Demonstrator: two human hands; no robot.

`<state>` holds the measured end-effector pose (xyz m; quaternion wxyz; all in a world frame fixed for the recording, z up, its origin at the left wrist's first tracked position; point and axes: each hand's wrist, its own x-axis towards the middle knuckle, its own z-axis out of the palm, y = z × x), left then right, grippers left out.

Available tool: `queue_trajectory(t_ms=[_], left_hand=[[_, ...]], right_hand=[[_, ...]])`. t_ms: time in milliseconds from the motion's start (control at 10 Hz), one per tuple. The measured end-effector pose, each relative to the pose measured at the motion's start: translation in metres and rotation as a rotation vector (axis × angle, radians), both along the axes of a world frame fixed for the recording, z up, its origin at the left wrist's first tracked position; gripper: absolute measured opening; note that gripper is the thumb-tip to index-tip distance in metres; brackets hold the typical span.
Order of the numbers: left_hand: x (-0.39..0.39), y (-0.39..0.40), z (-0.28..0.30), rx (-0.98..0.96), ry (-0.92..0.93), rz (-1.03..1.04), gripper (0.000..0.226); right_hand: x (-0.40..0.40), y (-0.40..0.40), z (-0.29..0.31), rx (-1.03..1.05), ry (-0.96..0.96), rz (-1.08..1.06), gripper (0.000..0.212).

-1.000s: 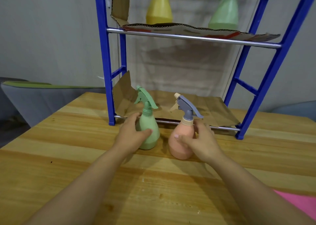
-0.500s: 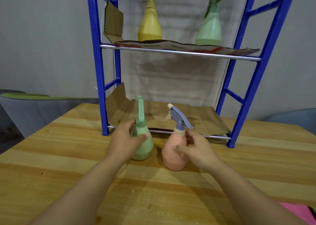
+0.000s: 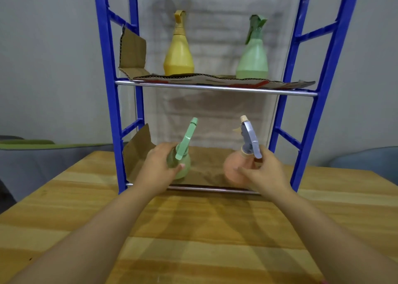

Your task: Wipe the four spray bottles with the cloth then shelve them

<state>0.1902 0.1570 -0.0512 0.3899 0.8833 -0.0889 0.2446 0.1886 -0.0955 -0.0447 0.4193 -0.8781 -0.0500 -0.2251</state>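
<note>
Both bottles have left the wooden tabletop (image 3: 193, 229) since the earlier frames and now hang over the lower shelf of the blue metal rack (image 3: 108, 111), carried forward by the two hands. On the left, the pale green plastic spray bottle with a green trigger head (image 3: 183, 163) is tilted, its nozzle leaning up and to the right; on the right, the peach-pink plastic spray bottle with a grey-blue trigger head (image 3: 233, 169) also leans, nozzle toward the rear. Whether either base touches the brown cardboard liner (image 3: 206, 167) cannot be told. The yellow plastic spray bottle (image 3: 178, 55) and a second pale green spray bottle (image 3: 253, 57) stand upright, well apart, on the cardboard-lined upper shelf (image 3: 215, 87). No cloth is in view.

Step in hand, judged: setting the last two bottles on the lower shelf. To do it well, each bottle should be brought upright before release, lowered until its base sits flat on the liner, kept apart from its neighbour, and set behind the front chrome rail (image 3: 211, 189) so that neither tips forward.

Left hand (image 3: 157, 171): fingers and thumb curled round the green bottle's body. Right hand (image 3: 265, 173): fingers wrapped at the peach bottle's neck and shoulder, thumb across the body.
</note>
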Motion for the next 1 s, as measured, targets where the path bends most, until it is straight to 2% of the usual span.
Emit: queue_trajectory(t_ms=[100,300,500,800,900,1000], left_hand=[[0.019,0.004,-0.002,-0.022,0.033,0.033,0.053],[0.065,0.012,0.006,-0.179,0.173,0.104,0.043],[0.088,0.010,0.005,-0.179,0.227,0.125,0.046],[0.094,0.019,0.004,-0.212,0.343,0.102,0.057],[0.092,0.023,0.003,-0.203,0.365,0.062,0.060],[0.084,0.028,0.003,-0.183,0.394,0.053,0.049]], right_hand=[[0.021,-0.006,0.000,-0.030,0.038,-0.030,0.043],[0.067,-0.007,0.003,-0.032,0.085,-0.095,0.042],[0.093,-0.009,0.006,-0.076,0.183,-0.141,0.035],[0.102,-0.014,0.001,-0.134,0.266,-0.110,0.046],[0.099,-0.016,0.007,-0.218,0.332,-0.103,0.048],[0.090,-0.018,0.017,-0.268,0.418,-0.129,0.044]])
